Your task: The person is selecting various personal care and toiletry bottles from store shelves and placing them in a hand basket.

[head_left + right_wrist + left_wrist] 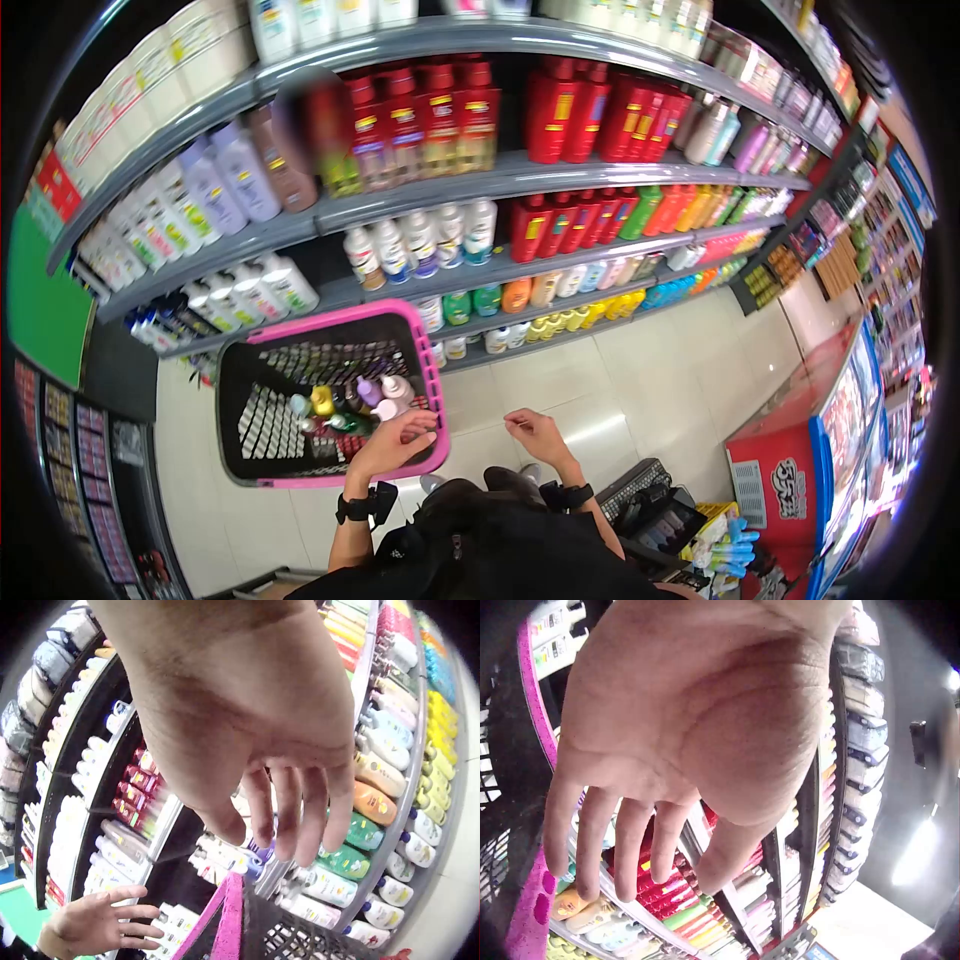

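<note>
In the head view, my left hand [395, 445] is over the near right corner of a black mesh shopping basket [432, 370] with a pink rim. The left wrist view shows its palm, fingers loosely extended and holding nothing. My right hand [538, 433] hovers above the floor, to the right of the basket. Its fingers [281, 814] hang slightly bent with nothing between them. Several bottles lie inside the basket, among them a yellow one [321, 400], a purple one [368, 389] and a pale pink one [397, 388].
Shelves [420, 215] of shampoo and lotion bottles run across the front. Red pump bottles [440, 115] stand on an upper shelf. To the right is a red chest freezer [775, 480]. A dark crate [640, 500] sits near my right arm on the tiled floor [590, 400].
</note>
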A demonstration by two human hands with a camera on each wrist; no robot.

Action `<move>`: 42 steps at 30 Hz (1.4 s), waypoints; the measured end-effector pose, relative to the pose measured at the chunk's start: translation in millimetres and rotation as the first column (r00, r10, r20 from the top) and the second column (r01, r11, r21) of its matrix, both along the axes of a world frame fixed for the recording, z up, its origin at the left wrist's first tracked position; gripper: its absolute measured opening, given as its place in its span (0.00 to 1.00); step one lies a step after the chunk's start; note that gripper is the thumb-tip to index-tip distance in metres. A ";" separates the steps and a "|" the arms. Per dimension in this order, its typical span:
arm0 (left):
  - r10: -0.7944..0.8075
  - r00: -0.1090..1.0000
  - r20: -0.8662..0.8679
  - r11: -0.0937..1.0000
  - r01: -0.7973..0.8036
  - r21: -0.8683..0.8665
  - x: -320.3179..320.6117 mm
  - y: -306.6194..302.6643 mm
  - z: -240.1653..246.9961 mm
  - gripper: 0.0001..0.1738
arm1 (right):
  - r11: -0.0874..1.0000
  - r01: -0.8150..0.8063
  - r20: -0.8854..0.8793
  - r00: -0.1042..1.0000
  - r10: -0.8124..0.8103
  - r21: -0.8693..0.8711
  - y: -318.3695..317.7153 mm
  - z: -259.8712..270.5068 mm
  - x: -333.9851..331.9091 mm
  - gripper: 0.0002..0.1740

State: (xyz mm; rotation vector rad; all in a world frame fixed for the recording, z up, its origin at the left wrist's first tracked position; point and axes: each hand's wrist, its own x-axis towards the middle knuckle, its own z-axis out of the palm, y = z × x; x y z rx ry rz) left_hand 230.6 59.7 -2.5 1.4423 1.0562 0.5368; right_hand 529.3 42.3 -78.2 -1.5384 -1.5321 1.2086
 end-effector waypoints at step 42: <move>-0.930 0.346 -0.126 0.346 0.938 0.024 828.6 332.3 -60.3 0.29 | 0.547 0.823 0.099 0.563 -0.820 -0.150 78.7 -24.9 645.3 0.19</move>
